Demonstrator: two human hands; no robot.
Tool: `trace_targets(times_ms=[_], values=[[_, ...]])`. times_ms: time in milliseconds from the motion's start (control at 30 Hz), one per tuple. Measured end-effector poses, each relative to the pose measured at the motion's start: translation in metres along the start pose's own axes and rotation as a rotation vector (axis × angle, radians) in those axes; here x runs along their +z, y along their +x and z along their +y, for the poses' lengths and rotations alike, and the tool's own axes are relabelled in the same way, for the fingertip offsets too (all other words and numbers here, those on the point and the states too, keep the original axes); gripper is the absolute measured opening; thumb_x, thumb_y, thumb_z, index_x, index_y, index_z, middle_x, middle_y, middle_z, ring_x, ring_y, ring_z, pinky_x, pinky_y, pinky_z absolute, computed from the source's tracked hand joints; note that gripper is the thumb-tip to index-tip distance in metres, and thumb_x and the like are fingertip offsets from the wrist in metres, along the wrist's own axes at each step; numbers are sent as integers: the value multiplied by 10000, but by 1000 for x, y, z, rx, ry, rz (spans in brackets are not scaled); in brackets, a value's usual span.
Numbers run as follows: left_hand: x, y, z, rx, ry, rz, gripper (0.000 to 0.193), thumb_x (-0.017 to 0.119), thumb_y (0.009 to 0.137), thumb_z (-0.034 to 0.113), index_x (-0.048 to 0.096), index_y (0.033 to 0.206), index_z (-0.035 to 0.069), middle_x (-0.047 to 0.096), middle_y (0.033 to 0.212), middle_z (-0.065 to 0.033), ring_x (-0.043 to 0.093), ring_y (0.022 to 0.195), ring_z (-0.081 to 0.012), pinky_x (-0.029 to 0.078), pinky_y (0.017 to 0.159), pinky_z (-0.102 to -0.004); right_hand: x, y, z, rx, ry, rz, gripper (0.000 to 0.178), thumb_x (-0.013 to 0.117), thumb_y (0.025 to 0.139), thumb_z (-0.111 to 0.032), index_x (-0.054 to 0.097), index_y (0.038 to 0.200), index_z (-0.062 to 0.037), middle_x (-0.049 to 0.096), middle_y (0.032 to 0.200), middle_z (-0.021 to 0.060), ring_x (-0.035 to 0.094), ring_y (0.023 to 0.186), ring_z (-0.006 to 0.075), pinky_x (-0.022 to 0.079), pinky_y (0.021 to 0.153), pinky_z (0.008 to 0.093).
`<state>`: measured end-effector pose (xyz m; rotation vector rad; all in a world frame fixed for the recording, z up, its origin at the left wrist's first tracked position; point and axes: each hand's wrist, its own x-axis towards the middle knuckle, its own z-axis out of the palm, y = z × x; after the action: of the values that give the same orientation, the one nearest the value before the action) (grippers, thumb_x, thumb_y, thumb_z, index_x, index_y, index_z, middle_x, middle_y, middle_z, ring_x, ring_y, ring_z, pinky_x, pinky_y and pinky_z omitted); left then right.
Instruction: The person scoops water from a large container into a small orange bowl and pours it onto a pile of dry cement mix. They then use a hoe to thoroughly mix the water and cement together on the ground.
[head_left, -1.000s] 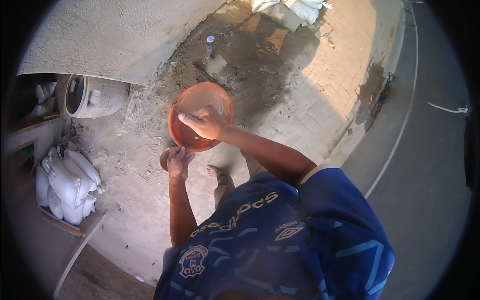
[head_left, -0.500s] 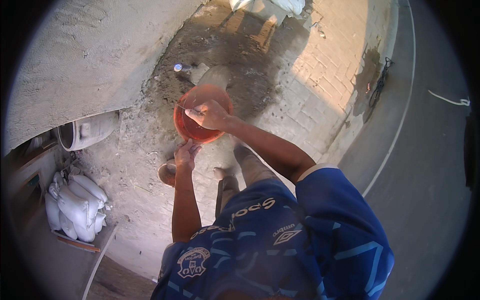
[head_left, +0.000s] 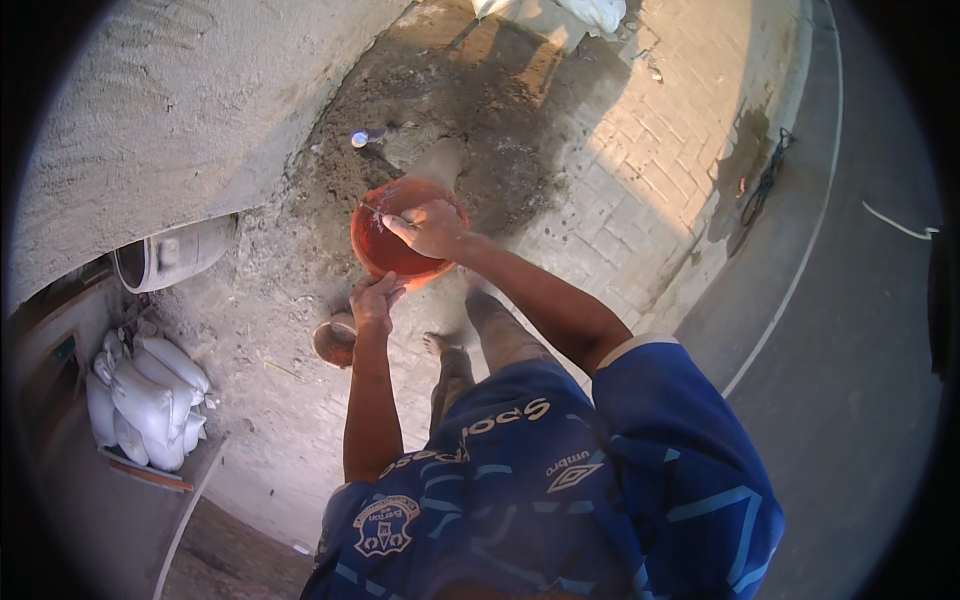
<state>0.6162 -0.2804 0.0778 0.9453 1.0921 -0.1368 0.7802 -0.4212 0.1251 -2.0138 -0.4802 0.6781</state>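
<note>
Bucket (head_left: pixel 425 268), orange-red, is at the person's two hands, its mouth toward the view; whether it bears on the ground cannot be told. Taking it as the clock's centre, with twelve at the top of the view, the left hand (head_left: pixel 375 303) is at seven o'clock, touching the rim, fingers partly bent; how firm its hold is cannot be told. Over the mouth, on the three o'clock side, the right hand (head_left: pixel 430 230) is curled closed on a thin strip (head_left: pixel 368 206) that runs out toward ten o'clock; whether that is a handle is unclear.

Farther out at seven lies a bowl (head_left: pixel 336 342), beside the left forearm. A bottle (head_left: pixel 360 139) stands near, at eleven, on dark ground. White sacks (head_left: pixel 150 400) are piled at eight, well apart, with a barrel (head_left: pixel 180 255) at nine and a rope (head_left: pixel 768 180) near three, by the road (head_left: pixel 850 320).
</note>
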Motion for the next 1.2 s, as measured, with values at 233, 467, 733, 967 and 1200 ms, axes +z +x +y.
trace_targets(times_ms=[233,467,733,967,1200], values=[[16,-7,14,95,76,-11,153,737,817,38,618,896,-15,677,822,-111,671,673,-182,597,666,-298,7,13,22,-9,8,-31,343,564,973,-388,738,996,-94,714,913,154,688,837,272,527,774,348],[34,-13,30,217,122,-2,184,771,785,42,616,865,-16,661,773,-102,663,628,-175,593,605,-291,-9,10,9,48,249,97,408,516,964,-487,724,1092,-160,698,904,179,663,853,368,519,786,420],[48,-10,45,349,271,39,212,763,775,15,561,834,-8,645,734,-97,640,599,-144,573,565,-269,-39,12,10,251,20,21,531,450,985,-504,685,860,-44,641,777,218,634,760,375,482,713,447],[63,-10,56,549,508,119,233,784,748,41,560,799,-2,632,695,-54,595,580,-126,493,550,-255,-58,13,21,283,-7,84,535,428,982,-469,676,859,-11,645,893,273,612,854,477,476,778,526],[91,-28,61,732,889,200,230,762,731,114,563,807,28,597,686,-68,593,614,-195,495,615,-347,-66,14,70,589,520,125,529,483,989,-482,675,997,12,645,797,92,653,718,239,529,739,386]])
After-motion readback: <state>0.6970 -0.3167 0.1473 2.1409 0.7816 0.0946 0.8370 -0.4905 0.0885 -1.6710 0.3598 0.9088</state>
